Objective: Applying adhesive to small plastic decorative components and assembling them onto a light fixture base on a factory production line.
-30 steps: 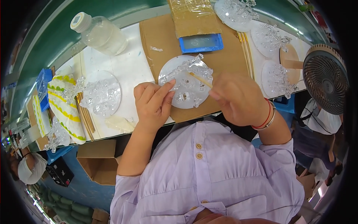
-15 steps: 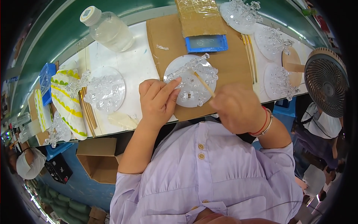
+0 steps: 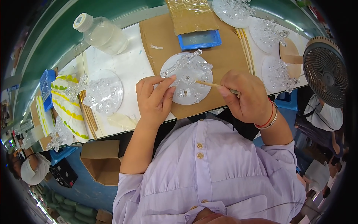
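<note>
We saw, far left, a yellow-and-white striped cloth (image 3: 67,108) beside a bundle of thin wooden sticks (image 3: 88,112), and next to these a round clear disc heaped with clear crystal-like pieces (image 3: 104,95). Behind it a clear plastic bottle with a white cap (image 3: 101,34) lay tilted on the white table top (image 3: 130,67).

Our left hand (image 3: 154,102) was loosely curled, its fingertips (image 3: 169,80) resting on the near-left rim of a second round clear disc carrying clear crystal branches (image 3: 186,76), which lay flat on a brown cardboard sheet (image 3: 227,59) at the table's middle. One long crystal branch ran across it from lower left up toward the upper right.

Our right hand (image 3: 246,97) was closed in a pinch on a thin wooden stick (image 3: 209,84), whose long axis lay nearly level, its tip pointing left over the disc's middle; the far end was hidden inside the fist.

Behind the disc sat a flat blue tray (image 3: 199,39) and a tape-wrapped brown cardboard block (image 3: 190,15), cut off by the upper edge. To the right more clear discs with crystal pieces (image 3: 278,72) lay beside a round wooden paddle (image 3: 289,56), and a small grey round fan (image 3: 324,71) stood at the table's edge. The tiny crystals were hard to tell apart.
</note>
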`<action>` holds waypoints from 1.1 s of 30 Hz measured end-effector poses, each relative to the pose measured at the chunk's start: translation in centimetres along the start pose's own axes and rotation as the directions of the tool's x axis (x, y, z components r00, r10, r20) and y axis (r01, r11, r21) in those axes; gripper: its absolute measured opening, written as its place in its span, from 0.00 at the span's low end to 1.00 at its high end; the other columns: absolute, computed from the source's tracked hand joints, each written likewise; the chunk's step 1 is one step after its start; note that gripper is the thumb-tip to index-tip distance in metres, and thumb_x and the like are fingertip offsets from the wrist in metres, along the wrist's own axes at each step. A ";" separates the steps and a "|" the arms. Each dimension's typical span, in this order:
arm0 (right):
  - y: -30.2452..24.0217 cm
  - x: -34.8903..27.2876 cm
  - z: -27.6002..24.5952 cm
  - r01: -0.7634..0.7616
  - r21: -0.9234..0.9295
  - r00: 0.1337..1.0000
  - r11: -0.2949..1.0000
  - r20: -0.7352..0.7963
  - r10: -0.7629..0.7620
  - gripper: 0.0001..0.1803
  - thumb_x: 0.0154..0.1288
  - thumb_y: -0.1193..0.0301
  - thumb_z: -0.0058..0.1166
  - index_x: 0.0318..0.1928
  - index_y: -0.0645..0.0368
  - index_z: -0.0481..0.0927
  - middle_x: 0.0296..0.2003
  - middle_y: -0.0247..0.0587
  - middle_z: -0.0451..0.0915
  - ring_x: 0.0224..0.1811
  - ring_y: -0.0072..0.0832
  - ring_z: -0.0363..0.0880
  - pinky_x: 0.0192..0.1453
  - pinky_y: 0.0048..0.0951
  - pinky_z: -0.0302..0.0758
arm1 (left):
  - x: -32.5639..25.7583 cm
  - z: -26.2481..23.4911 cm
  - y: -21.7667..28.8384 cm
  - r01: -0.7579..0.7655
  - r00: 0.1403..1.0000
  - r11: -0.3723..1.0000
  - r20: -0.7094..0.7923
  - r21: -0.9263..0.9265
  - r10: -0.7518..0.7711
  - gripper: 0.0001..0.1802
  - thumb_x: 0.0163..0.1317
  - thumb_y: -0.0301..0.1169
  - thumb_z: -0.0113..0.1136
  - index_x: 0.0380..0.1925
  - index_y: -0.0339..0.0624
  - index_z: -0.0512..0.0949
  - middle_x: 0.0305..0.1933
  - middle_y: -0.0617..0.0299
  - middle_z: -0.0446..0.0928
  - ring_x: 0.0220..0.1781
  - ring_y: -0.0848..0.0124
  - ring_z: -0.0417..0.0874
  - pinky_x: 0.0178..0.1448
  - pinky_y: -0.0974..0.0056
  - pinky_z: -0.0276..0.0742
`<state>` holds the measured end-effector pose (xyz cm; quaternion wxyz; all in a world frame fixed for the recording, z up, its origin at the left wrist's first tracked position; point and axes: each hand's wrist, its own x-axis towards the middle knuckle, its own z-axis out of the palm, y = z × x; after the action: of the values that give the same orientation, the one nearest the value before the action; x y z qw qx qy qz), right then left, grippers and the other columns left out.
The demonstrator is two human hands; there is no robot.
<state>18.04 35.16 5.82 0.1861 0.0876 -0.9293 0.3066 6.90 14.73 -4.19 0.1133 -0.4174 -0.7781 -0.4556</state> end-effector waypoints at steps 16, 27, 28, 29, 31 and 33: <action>0.6 -3.6 0.0 0.021 0.148 0.990 0.989 -0.143 0.000 0.07 0.62 0.80 0.55 0.36 0.62 0.70 0.24 0.44 0.76 0.21 0.36 0.75 0.24 0.31 0.69 | 0.0 -0.1 -0.2 0.047 0.995 0.998 0.091 -0.046 -0.043 0.15 0.54 0.25 0.66 0.44 0.45 0.81 0.50 0.65 0.83 0.49 0.61 0.76 0.56 0.63 0.70; 1.7 -5.8 0.0 -0.029 0.240 0.972 0.970 -0.218 0.083 0.04 0.66 0.81 0.51 0.36 0.62 0.70 0.24 0.44 0.75 0.21 0.31 0.73 0.25 0.26 0.68 | -0.1 0.1 0.2 0.061 0.995 0.996 0.082 -0.066 -0.056 0.15 0.56 0.24 0.64 0.45 0.42 0.81 0.51 0.65 0.82 0.46 0.61 0.75 0.54 0.63 0.71; 1.7 -5.9 -0.1 -0.027 0.241 0.971 0.970 -0.225 0.083 0.04 0.66 0.81 0.51 0.36 0.62 0.70 0.24 0.44 0.75 0.21 0.31 0.73 0.25 0.26 0.68 | -0.1 0.1 0.1 0.055 0.995 0.996 0.084 -0.063 -0.050 0.15 0.56 0.24 0.64 0.45 0.42 0.81 0.51 0.65 0.82 0.46 0.61 0.75 0.54 0.63 0.71; 1.7 -6.1 -0.1 -0.030 0.268 0.966 0.963 -0.239 0.097 0.04 0.66 0.81 0.51 0.37 0.62 0.69 0.24 0.43 0.75 0.21 0.31 0.73 0.25 0.26 0.68 | -0.2 0.1 0.0 0.051 0.995 0.996 0.084 -0.066 -0.046 0.15 0.56 0.24 0.64 0.45 0.42 0.81 0.51 0.65 0.82 0.46 0.61 0.75 0.54 0.63 0.71; 1.7 -5.9 -0.3 -0.027 0.300 0.962 0.953 -0.251 0.106 0.05 0.66 0.81 0.51 0.37 0.62 0.69 0.24 0.43 0.75 0.21 0.31 0.73 0.25 0.26 0.68 | -0.2 0.1 0.0 0.050 0.996 0.997 0.080 -0.062 -0.045 0.15 0.56 0.24 0.64 0.45 0.42 0.81 0.51 0.64 0.82 0.46 0.61 0.75 0.54 0.63 0.71; 1.7 -5.5 -0.5 -0.016 0.271 0.966 0.962 -0.245 0.085 0.05 0.65 0.81 0.51 0.37 0.62 0.69 0.24 0.43 0.74 0.21 0.31 0.73 0.25 0.26 0.68 | -0.1 0.1 0.0 0.049 0.996 0.997 0.079 -0.064 -0.044 0.15 0.56 0.24 0.64 0.45 0.42 0.81 0.50 0.65 0.83 0.46 0.61 0.75 0.53 0.63 0.71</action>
<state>22.76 37.12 3.11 0.2826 0.0480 -0.8498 0.4423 7.03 14.74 -4.30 0.0585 -0.4198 -0.7760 -0.4670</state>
